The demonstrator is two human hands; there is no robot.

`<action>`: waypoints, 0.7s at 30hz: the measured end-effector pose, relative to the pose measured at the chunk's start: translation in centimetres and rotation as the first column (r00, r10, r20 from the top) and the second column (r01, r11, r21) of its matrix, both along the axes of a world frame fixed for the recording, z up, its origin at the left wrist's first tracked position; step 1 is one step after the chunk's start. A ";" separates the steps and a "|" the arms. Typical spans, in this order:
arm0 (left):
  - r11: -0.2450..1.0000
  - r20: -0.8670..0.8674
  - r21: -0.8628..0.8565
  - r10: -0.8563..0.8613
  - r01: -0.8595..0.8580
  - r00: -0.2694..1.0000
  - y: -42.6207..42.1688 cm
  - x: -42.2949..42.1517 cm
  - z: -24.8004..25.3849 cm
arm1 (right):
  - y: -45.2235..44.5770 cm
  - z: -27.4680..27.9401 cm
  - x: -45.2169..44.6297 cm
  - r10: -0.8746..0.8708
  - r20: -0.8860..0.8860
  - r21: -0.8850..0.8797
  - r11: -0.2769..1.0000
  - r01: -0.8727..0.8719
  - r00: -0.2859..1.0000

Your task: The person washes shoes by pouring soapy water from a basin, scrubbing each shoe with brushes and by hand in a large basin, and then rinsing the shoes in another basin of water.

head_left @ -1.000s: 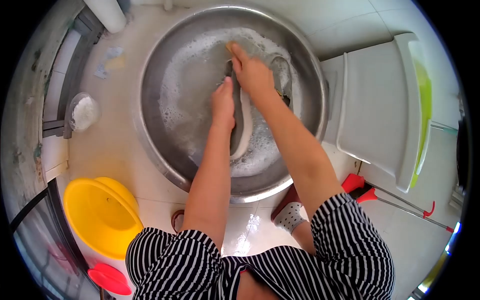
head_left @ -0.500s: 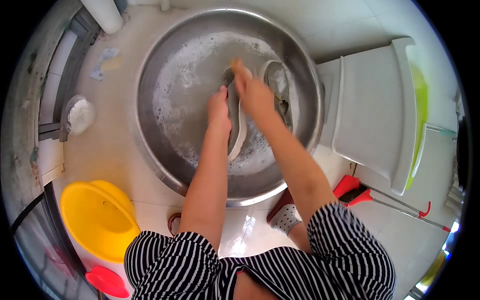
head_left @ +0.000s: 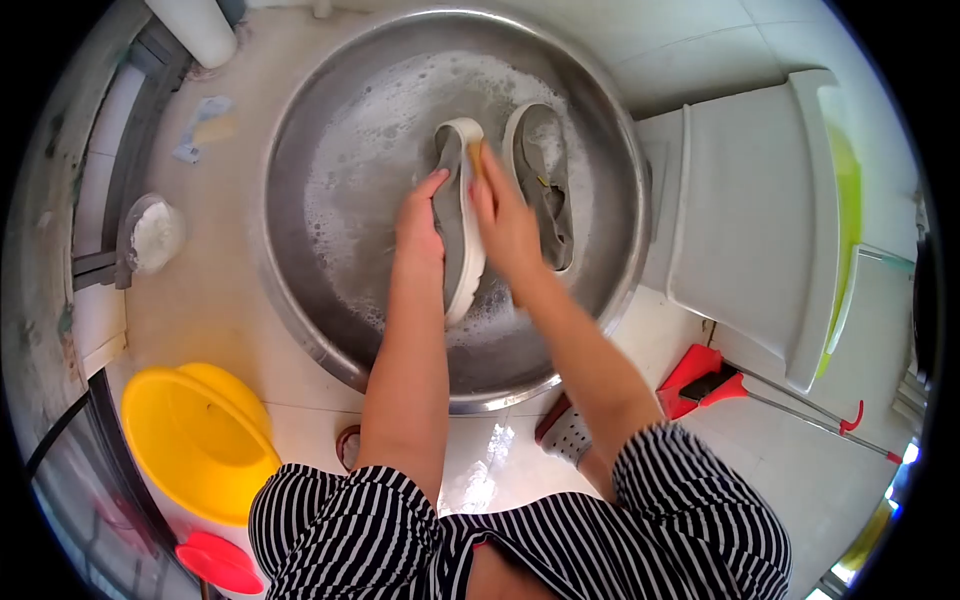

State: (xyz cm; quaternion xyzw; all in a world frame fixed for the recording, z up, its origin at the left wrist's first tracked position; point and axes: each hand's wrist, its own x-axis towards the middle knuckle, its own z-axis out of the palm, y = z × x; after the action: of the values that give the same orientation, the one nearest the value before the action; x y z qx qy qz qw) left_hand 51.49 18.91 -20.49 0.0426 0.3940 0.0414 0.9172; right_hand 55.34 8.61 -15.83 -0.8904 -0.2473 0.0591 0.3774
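My left hand (head_left: pixel 421 222) is closed round the left side of a grey shoe (head_left: pixel 453 205), whose white sole edge faces right. Against that sole edge my right hand (head_left: pixel 507 225), slightly blurred, grips a brush (head_left: pixel 475 158). Only the brush's tan end shows above the fingers; its bristles are hidden. A second grey shoe (head_left: pixel 548 150) lies just right of my right hand in the soapy water (head_left: pixel 370 190). Both shoes are inside a large round metal basin (head_left: pixel 285 280), with foam floating around them.
On the floor to the left are a yellow basin (head_left: pixel 190 440), a pink-red basin (head_left: pixel 220 562) and a clear tub of white powder (head_left: pixel 157 235). A white cabinet-like unit (head_left: pixel 745 230) stands right of the metal basin. A red dustpan (head_left: pixel 688 380) lies below it.
The held shoe has shifted slightly left and turned to show more white sole. My right hand with the brush has moved down along its edge.
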 end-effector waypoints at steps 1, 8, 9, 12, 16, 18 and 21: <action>1.000 0.011 0.006 -0.013 0.013 1.000 0.3 -0.1 -0.2 | -1.9 0.9 -2.9 0.045 -0.047 -0.085 0.995 -0.049 0.998; 0.984 0.042 0.175 -0.001 -0.006 0.999 -0.3 -0.2 0.9 | 4.3 0.0 4.9 -0.065 -0.035 -0.270 0.961 0.053 0.997; 0.932 -0.058 0.360 -0.009 0.029 0.998 -0.2 -0.1 0.2 | 5.3 -0.5 5.8 -0.070 0.004 -0.271 0.960 0.068 0.998; 0.672 -0.156 0.729 -0.025 0.132 0.987 0.2 0.7 0.9 | 6.1 0.2 6.4 -0.135 -0.040 -0.245 0.962 0.121 0.990; 0.150 -0.385 0.906 -0.100 0.397 0.917 -2.5 0.2 3.0 | -0.2 -2.4 2.9 -0.177 -0.055 -0.092 0.981 0.172 0.983; -0.092 -0.519 0.855 -0.140 0.510 0.843 -3.5 0.1 2.3 | -1.3 -3.1 3.4 -0.151 -0.064 -0.097 0.985 0.145 0.986; -0.058 -0.479 0.878 -0.090 0.475 0.873 -5.5 0.5 -0.3 | 0.5 -3.1 5.1 -0.128 -0.109 -0.145 0.983 0.112 0.986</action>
State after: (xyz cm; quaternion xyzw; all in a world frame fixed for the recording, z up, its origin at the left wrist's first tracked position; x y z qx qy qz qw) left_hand 51.99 13.43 -20.80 0.7560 0.3539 0.1034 0.5409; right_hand 60.40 9.13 -18.96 -0.9227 -0.1657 0.1056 0.3318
